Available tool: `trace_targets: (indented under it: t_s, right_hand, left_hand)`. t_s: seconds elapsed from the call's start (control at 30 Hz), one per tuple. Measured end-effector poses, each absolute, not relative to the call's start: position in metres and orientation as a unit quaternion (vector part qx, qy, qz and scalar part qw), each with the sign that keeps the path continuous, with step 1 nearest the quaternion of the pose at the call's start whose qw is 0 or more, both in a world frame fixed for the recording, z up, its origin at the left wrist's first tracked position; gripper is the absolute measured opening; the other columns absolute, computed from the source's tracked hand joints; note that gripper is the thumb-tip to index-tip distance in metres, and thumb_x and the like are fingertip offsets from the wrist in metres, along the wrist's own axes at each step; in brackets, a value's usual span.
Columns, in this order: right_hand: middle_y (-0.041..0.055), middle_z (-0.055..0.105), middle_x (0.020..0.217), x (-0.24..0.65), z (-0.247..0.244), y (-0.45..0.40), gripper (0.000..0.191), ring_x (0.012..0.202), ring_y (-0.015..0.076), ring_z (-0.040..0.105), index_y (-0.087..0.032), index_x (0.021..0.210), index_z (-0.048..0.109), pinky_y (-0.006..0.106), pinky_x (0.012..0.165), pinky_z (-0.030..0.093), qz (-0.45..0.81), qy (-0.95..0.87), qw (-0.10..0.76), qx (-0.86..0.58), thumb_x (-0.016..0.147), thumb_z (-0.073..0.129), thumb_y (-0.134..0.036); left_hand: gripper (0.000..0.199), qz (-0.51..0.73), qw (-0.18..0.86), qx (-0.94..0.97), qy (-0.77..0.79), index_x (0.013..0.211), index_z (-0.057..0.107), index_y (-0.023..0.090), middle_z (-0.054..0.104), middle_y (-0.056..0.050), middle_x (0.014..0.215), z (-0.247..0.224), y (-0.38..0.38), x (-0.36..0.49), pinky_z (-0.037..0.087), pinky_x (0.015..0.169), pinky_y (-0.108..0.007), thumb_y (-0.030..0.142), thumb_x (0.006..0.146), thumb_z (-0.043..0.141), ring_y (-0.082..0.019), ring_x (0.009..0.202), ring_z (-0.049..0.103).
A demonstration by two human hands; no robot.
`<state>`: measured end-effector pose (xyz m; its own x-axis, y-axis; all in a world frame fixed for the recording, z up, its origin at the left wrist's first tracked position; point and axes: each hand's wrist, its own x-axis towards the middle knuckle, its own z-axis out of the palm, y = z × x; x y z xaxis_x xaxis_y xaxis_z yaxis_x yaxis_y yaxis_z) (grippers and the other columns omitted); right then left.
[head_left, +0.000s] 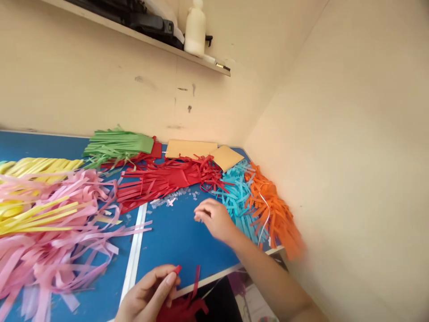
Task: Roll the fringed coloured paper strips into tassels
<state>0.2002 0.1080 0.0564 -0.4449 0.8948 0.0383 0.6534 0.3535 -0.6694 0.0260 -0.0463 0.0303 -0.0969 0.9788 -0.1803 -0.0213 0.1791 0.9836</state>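
My left hand [152,290] is at the bottom centre by the table's front edge, thumb and finger pinched on a piece of red fringed paper [182,308]. Its strips hang below the hand, over the edge. Above the blue table [181,237], my right hand [216,219] reaches in from the right with its fingers curled together; whether anything small is between them cannot be made out. Beyond that hand lie a red fringed bundle [167,179] and a light blue one [237,192]. Small clear scraps [170,201] are scattered by the red bundle.
Pink [67,250] and yellow strips [40,214] cover the left side. A green bundle [124,143] and tan paper pieces [191,148] lie at the back. Orange fringe [275,210] hangs over the right edge. A shelf [134,36] with a white bottle [195,31] is above.
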Motion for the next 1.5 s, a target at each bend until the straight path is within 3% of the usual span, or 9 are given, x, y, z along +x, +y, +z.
trace_targets:
  t_s: [0.13,0.23,0.37,0.53,0.7,1.1,1.23,1.37,1.5]
  right_hand:
    - [0.0026,0.065,0.095,0.199,0.052,0.022,0.014,0.065,0.0111,0.063,-0.018,0.082,0.074,0.023,0.059,0.054,0.583,-0.604,0.386,-0.382,0.081,0.074,-0.032]
    - [0.0022,0.067,0.085,0.197,0.038,-0.014,0.02,0.065,0.0131,0.066,-0.019,0.081,0.074,0.024,0.06,0.055,0.652,-0.472,0.458,-0.378,0.076,0.079,-0.037]
    - [0.0027,0.073,0.077,0.194,0.026,-0.027,0.032,0.069,0.0155,0.068,-0.019,0.085,0.072,0.025,0.067,0.055,0.672,-0.365,0.49,-0.419,0.064,0.088,-0.038]
    - [0.0028,0.073,0.074,0.198,0.029,-0.029,0.022,0.068,0.0161,0.067,-0.019,0.078,0.071,0.025,0.066,0.054,0.616,-0.435,0.482,-0.446,0.071,0.083,-0.036]
    - [0.0024,0.073,0.083,0.208,0.043,-0.029,0.004,0.08,0.0167,0.068,-0.02,0.083,0.072,0.026,0.078,0.051,0.49,-0.606,0.434,-0.451,0.083,0.069,-0.022]
    - [0.0036,0.066,0.088,0.209,0.041,-0.027,0.006,0.084,0.016,0.063,-0.02,0.091,0.062,0.027,0.08,0.049,0.474,-0.661,0.426,-0.396,0.092,0.057,-0.022]
    - [0.0036,0.069,0.089,0.21,0.041,-0.029,0.005,0.085,0.0162,0.064,-0.021,0.092,0.065,0.027,0.08,0.049,0.495,-0.651,0.42,-0.393,0.089,0.064,-0.024]
    - [0.0034,0.073,0.084,0.213,0.045,-0.024,0.015,0.076,0.016,0.066,-0.02,0.09,0.069,0.026,0.072,0.051,0.584,-0.585,0.403,-0.393,0.084,0.073,-0.034]
    - [0.0023,0.073,0.078,0.217,0.053,-0.023,0.012,0.074,0.015,0.067,-0.02,0.078,0.072,0.024,0.071,0.05,0.503,-0.655,0.409,-0.388,0.086,0.071,-0.029]
  left_hand:
    - [0.029,0.486,0.459,0.466,0.58,0.088,0.075,0.023,0.073,-0.001,0.077,0.035,-0.05,0.029,0.056,0.06,-0.02,0.05,0.079,0.069,-0.016,0.067,0.068]
    - [0.026,0.494,0.419,0.502,0.573,0.082,0.076,0.024,0.076,-0.003,0.082,0.04,-0.051,0.035,0.058,0.067,-0.021,0.049,0.079,0.07,-0.018,0.076,0.072]
    - [0.026,0.495,0.375,0.541,0.567,0.077,0.074,0.023,0.075,-0.002,0.075,0.048,-0.053,0.041,0.057,0.06,-0.019,0.048,0.082,0.067,-0.016,0.066,0.071]
    - [0.027,0.47,0.261,0.623,0.568,0.075,0.074,0.025,0.075,0.0,0.071,0.054,-0.055,0.042,0.056,0.057,-0.017,0.046,0.086,0.062,-0.014,0.062,0.071]
    - [0.03,0.477,0.134,0.682,0.538,0.079,0.075,0.027,0.075,0.002,0.069,0.055,-0.055,0.039,0.056,0.059,-0.014,0.044,0.093,0.054,-0.011,0.06,0.071]
    - [0.021,0.466,0.239,0.67,0.526,0.084,0.072,0.027,0.075,0.003,0.072,0.063,-0.057,0.036,0.054,0.057,-0.012,0.041,0.091,0.057,-0.01,0.06,0.071]
    - [0.026,0.478,0.229,0.654,0.54,0.075,0.068,0.026,0.073,0.004,0.065,0.066,-0.056,0.036,0.053,0.052,-0.012,0.043,0.091,0.056,-0.01,0.054,0.068]
    - [0.022,0.483,0.189,0.679,0.52,0.083,0.07,0.027,0.074,0.004,0.07,0.065,-0.055,0.035,0.054,0.057,-0.011,0.042,0.092,0.057,-0.009,0.058,0.07]
    - [0.02,0.475,0.173,0.713,0.487,0.088,0.072,0.026,0.075,0.002,0.073,0.065,-0.055,0.035,0.054,0.061,-0.011,0.043,0.09,0.061,-0.009,0.063,0.071]
